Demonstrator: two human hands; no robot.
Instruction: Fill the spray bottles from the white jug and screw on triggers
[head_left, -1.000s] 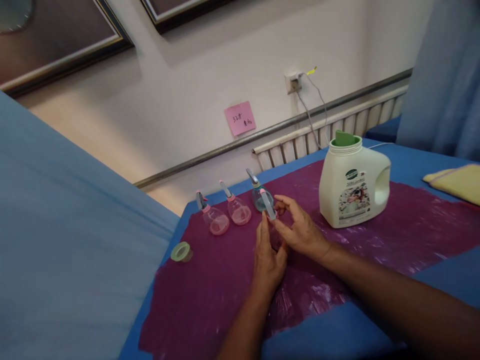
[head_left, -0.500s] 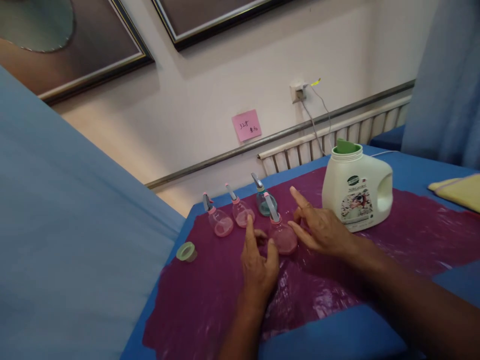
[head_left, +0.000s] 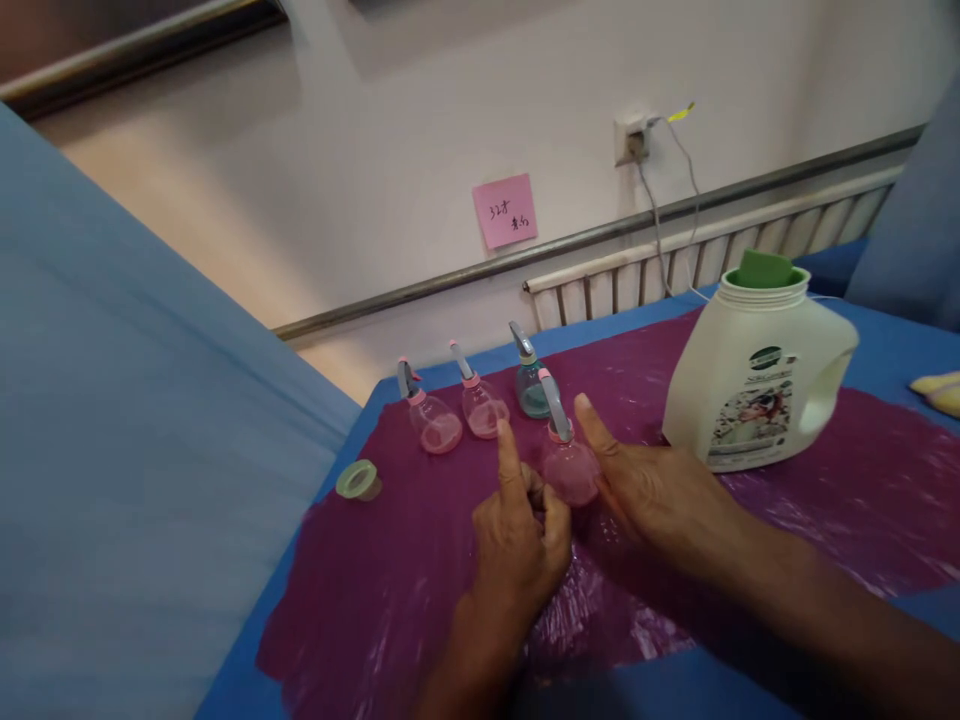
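Note:
A small pink spray bottle (head_left: 570, 472) with a grey trigger stands upright on the purple plastic sheet (head_left: 405, 570). It is held between my two hands. My left hand (head_left: 517, 535) presses its thumb against the bottle's left side, with the index finger pointing up and the other fingers curled. My right hand (head_left: 656, 492) lies against the bottle's right side with one finger stretched out past the neck; its other fingers are hidden.
Behind stand two pink spray bottles (head_left: 433, 427) (head_left: 482, 405) and a teal one (head_left: 531, 390). A white detergent jug (head_left: 757, 375) with a green cap stands at the right. A green tape roll (head_left: 358, 480) lies at the left, a yellow cloth (head_left: 937, 392) at the far right.
The pink bottle has been set down upright on the sheet. Both hands spread around it, then closed in against its sides. The camera moved closer and tilted down.

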